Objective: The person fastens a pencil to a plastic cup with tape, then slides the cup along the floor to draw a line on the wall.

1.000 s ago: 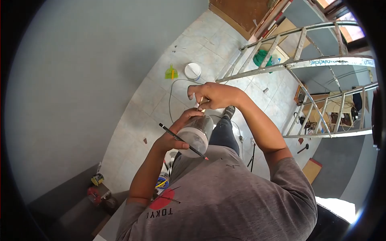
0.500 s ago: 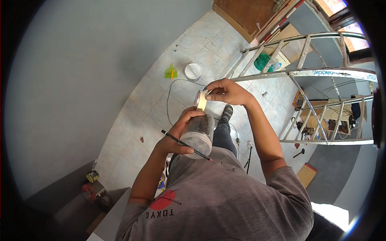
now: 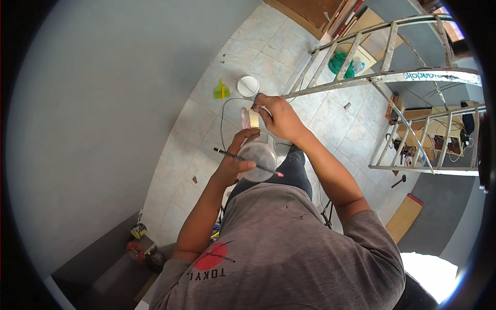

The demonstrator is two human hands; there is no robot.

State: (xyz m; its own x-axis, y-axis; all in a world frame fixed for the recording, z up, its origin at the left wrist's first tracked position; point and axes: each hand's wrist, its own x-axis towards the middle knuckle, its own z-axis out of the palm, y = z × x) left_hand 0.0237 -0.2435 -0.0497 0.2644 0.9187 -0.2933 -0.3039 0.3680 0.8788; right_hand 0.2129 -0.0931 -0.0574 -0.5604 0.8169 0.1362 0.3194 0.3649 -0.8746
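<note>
My left hand (image 3: 233, 161) is closed around a clear plastic jar (image 3: 257, 155), whose round end faces me. A dark pencil (image 3: 227, 153) with a pink end lies across the jar under my left thumb. Just beyond the jar, a roll of pale yellow masking tape (image 3: 253, 119) rests at my left fingertips. My right hand (image 3: 279, 114) is closed, its thumb and fingers pinching at the tape's far edge. Whether it grips a loose tape end or the roll itself is hidden by the fingers.
An aluminium ladder (image 3: 374, 78) spans the right side. On the tiled floor are a white bucket (image 3: 248, 86), a green dustpan (image 3: 221, 90), a cable (image 3: 223, 120) and a hammer (image 3: 398, 181). A grey wall (image 3: 113, 103) rises at left.
The jar has tipped so its round end faces me more. My right hand and the tape roll have shifted slightly left and away from me. The view has moved a little.
</note>
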